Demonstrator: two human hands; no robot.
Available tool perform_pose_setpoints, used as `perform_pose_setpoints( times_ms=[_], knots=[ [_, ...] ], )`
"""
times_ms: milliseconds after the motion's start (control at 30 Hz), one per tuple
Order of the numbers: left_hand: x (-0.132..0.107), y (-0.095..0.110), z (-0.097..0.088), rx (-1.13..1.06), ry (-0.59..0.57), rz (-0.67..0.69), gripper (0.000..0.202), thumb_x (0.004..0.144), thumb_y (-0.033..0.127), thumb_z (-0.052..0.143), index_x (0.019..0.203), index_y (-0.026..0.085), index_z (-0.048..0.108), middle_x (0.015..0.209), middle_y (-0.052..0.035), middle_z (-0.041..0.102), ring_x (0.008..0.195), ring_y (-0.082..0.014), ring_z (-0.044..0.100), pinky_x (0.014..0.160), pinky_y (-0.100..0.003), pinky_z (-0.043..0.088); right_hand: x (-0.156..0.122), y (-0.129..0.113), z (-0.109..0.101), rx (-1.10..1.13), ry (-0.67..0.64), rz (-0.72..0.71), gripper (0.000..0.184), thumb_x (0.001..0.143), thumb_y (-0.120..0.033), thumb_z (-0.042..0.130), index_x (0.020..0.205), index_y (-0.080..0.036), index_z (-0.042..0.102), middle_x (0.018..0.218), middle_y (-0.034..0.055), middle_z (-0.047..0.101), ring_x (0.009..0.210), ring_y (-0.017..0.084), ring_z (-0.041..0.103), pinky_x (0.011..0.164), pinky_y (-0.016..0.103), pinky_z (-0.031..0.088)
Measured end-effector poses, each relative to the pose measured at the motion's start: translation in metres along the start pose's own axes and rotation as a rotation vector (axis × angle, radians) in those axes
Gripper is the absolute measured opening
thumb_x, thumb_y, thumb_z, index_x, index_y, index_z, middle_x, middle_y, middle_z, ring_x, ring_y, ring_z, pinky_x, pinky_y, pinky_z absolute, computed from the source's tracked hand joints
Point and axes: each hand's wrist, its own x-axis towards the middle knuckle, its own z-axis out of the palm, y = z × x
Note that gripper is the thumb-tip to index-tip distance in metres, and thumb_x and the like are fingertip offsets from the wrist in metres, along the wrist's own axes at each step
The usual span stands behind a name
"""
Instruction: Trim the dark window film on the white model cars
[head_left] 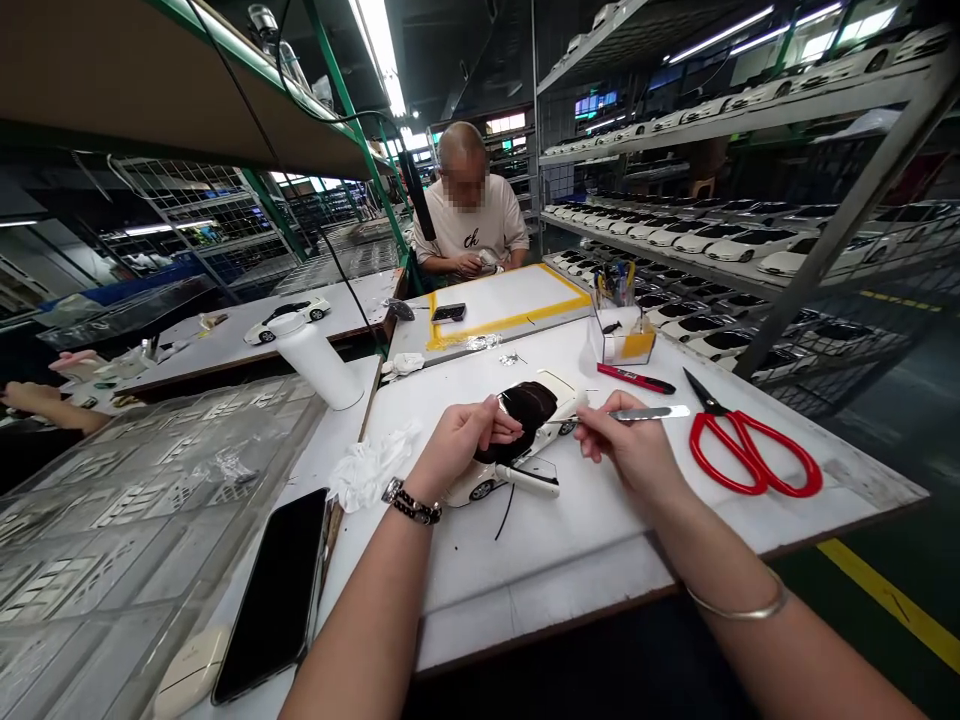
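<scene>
A white model car (564,392) with a dark roof stands on the white worktable, its near door (531,479) swung open. Over the roof, my left hand (469,437) is closed with fingertips pinched together; whatever is between them is too small to make out. My right hand (626,440) grips metal tweezers (660,412) beside the car, their thin tip pointing left toward my left fingers. A thin black strip (505,512) lies on the table just in front of the open door.
Red-handled scissors (750,455) and a red cutter knife (636,379) lie to the right, near a clear box (626,340). At left are crumpled tissue (375,465), a white bottle (319,362) and a phone (274,595). A co-worker (471,220) sits opposite; racks of model cars (720,240) stand right.
</scene>
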Motion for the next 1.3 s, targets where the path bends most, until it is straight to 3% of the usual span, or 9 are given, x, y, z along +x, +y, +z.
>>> perform_pose_setpoints(
  times_ms=[233,433,1300],
  knots=[
    [0.0,-0.001,-0.004,0.095,-0.01,-0.04,0.06,0.077,0.065,0.05,0.045,0.014,0.048,0.085,-0.0111,0.071,0.08,-0.0189,0.068,0.075,-0.028,0.056,0.001,0.015,0.013,0.039,0.009,0.069,0.048,0.065,-0.041,0.076,0.065,-0.017,0.035,0.059,0.0033,0.063,0.04,0.009,0.049,0.038,0.018,0.034],
    [-0.001,0.0,-0.005,0.126,-0.029,-0.05,0.06,0.077,0.066,0.049,0.048,0.013,0.052,0.082,-0.0118,0.071,0.083,-0.0208,0.068,0.072,-0.028,0.056,0.0,0.018,0.018,0.018,-0.029,0.094,0.045,0.063,-0.04,0.077,0.068,-0.017,0.039,0.064,0.0045,0.065,0.044,0.009,0.053,0.041,0.017,0.038],
    [-0.002,0.0,-0.004,0.166,-0.042,-0.06,0.06,0.078,0.066,0.048,0.059,0.011,0.062,0.08,-0.0131,0.071,0.08,-0.0212,0.068,0.069,-0.028,0.054,0.0,0.02,0.017,0.098,-0.052,0.121,0.048,0.059,-0.043,0.078,0.07,-0.017,0.039,0.062,0.0009,0.063,0.048,0.009,0.055,0.044,0.018,0.041]
  ],
)
